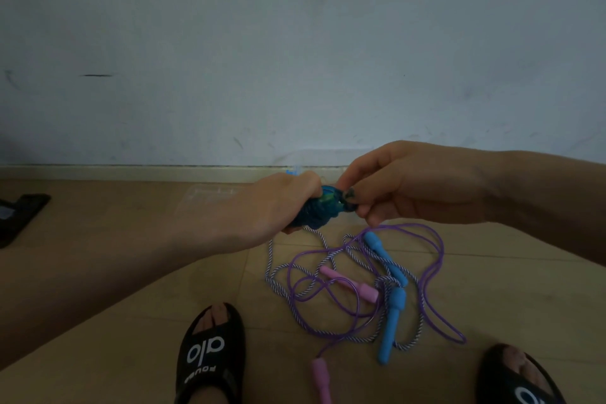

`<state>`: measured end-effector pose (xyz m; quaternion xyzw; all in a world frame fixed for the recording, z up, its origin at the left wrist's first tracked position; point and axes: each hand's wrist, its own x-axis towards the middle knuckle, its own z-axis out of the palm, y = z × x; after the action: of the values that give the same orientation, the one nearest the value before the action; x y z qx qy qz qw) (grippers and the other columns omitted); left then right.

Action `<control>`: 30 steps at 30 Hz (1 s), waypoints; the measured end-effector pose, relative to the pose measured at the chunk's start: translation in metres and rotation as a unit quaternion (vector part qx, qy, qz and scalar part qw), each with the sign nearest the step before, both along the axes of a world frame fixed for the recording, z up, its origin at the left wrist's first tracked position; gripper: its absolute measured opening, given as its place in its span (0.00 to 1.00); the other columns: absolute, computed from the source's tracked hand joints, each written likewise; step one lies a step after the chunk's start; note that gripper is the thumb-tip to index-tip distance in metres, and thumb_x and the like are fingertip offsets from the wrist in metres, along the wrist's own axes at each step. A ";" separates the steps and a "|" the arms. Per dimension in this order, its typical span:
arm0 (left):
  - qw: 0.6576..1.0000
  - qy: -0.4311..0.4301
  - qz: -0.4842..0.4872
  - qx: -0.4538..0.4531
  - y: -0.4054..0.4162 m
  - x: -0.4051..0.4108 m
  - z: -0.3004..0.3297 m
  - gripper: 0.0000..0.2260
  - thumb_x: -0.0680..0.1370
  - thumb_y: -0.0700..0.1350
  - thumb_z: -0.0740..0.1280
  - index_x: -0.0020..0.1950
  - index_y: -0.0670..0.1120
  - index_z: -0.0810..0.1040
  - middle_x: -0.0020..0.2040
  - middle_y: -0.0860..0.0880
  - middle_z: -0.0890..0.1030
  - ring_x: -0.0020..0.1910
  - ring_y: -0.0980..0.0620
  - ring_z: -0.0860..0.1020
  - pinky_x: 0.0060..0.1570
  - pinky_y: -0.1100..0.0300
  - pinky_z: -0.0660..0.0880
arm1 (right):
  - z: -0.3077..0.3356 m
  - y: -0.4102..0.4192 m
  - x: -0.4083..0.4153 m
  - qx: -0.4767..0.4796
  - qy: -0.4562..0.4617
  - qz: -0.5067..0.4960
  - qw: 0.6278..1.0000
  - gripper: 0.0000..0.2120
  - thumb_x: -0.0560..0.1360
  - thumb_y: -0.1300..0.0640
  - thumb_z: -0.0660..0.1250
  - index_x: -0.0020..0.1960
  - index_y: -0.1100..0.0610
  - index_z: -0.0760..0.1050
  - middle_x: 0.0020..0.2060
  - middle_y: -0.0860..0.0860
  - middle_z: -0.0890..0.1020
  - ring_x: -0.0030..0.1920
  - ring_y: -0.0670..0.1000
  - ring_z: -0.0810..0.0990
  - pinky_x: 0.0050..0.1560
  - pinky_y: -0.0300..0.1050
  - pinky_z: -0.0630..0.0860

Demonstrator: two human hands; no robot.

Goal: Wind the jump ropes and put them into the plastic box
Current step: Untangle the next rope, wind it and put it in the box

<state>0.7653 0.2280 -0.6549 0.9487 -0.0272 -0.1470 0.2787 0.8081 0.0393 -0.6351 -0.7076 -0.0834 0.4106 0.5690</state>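
My left hand [278,203] grips a wound dark blue-green jump rope bundle [319,211] held above the floor. My right hand [393,187] pinches the bundle's dark end [348,197] with its fingertips. Below them a tangle lies on the floor: a purple rope [436,259] with pink handles [347,284] [319,379], and a white-and-purple twisted rope [278,269] with light blue handles [388,259] [392,325]. The clear plastic box [210,197] stands on the floor near the wall, partly hidden behind my left hand.
My feet in black slippers [210,357] [521,380] stand at the bottom of the view, either side of the tangle. A dark object [19,216] lies at the left edge. A pale wall and skirting board [131,172] close off the far side.
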 end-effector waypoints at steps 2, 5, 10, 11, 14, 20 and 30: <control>0.999 -0.016 -0.024 0.025 0.001 0.000 -0.001 0.19 0.81 0.52 0.49 0.43 0.44 0.74 0.35 0.47 0.75 0.30 0.58 0.67 0.34 0.66 0.65 | 0.000 0.000 -0.001 0.003 0.025 0.005 1.000 0.09 0.76 0.72 0.62 0.49 0.64 0.80 0.32 0.56 0.81 0.29 0.47 0.80 0.31 0.36 0.78; 0.998 -0.038 -0.043 0.027 0.005 0.002 -0.005 0.23 0.73 0.59 0.48 0.40 0.42 0.71 0.32 0.49 0.71 0.28 0.57 0.65 0.35 0.57 0.63 | 0.000 -0.001 -0.001 0.001 0.041 0.018 0.999 0.10 0.75 0.72 0.63 0.50 0.63 0.81 0.33 0.56 0.82 0.31 0.48 0.81 0.33 0.37 0.79; 0.999 -0.033 -0.034 -0.011 0.004 -0.001 -0.004 0.19 0.80 0.52 0.52 0.48 0.40 0.76 0.36 0.43 0.74 0.30 0.58 0.66 0.34 0.64 0.64 | -0.003 0.002 -0.002 -0.020 0.006 0.052 0.998 0.09 0.75 0.73 0.64 0.50 0.65 0.80 0.34 0.59 0.81 0.34 0.51 0.80 0.36 0.39 0.80; 0.999 -0.031 -0.031 -0.013 0.005 -0.001 -0.005 0.19 0.80 0.51 0.52 0.48 0.39 0.76 0.36 0.44 0.74 0.30 0.58 0.66 0.32 0.67 0.64 | -0.004 0.003 -0.003 -0.018 0.002 0.052 0.998 0.09 0.75 0.73 0.64 0.49 0.65 0.80 0.34 0.59 0.80 0.33 0.51 0.80 0.36 0.39 0.80; 1.000 -0.019 -0.003 -0.015 0.002 0.001 -0.004 0.17 0.81 0.50 0.52 0.43 0.42 0.74 0.34 0.47 0.75 0.31 0.56 0.68 0.33 0.68 0.65 | -0.005 0.005 -0.005 0.010 -0.002 0.020 1.000 0.08 0.75 0.73 0.63 0.50 0.67 0.80 0.33 0.59 0.80 0.30 0.49 0.80 0.33 0.36 0.79; 0.997 0.021 0.030 -0.072 0.001 0.006 -0.002 0.16 0.81 0.50 0.51 0.40 0.46 0.72 0.35 0.44 0.77 0.35 0.50 0.72 0.38 0.57 0.67 | -0.007 0.006 -0.006 0.066 -0.009 -0.037 0.997 0.08 0.76 0.72 0.63 0.52 0.68 0.78 0.32 0.58 0.81 0.28 0.48 0.80 0.30 0.35 0.77; 0.983 0.049 0.085 -0.158 -0.002 0.007 -0.005 0.20 0.79 0.52 0.51 0.37 0.45 0.75 0.31 0.45 0.77 0.32 0.49 0.72 0.37 0.56 0.70 | -0.024 0.014 -0.013 0.121 -0.081 -0.107 0.984 0.06 0.76 0.70 0.64 0.48 0.66 0.80 0.29 0.54 0.75 0.27 0.45 0.70 0.26 0.36 0.66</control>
<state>0.7726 0.2265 -0.6603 0.8832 0.0446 -0.1630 0.4376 0.7956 0.0532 -0.6589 -0.6694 -0.1022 0.2761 0.6821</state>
